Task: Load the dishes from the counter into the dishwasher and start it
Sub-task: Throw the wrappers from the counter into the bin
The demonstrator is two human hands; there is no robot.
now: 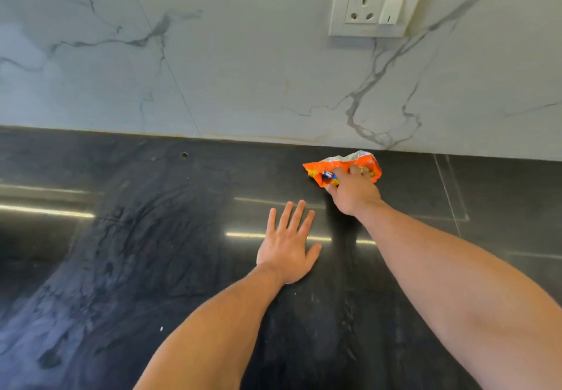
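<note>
Forearms reach in from the bottom of frame. Left hand [286,246] lies flat, fingers spread, palm on the black counter [152,237], holding nothing. Right hand [354,195], centre right, fingers curled onto a crumpled orange snack wrapper [316,166] lying by the marble wall [213,55]. No dishes or dishwasher in frame, so loading progress can't be read; probably clearing litter, start step apparently still ahead. Wall socket [378,3] upper right. Nothing blocks either hand.
</note>
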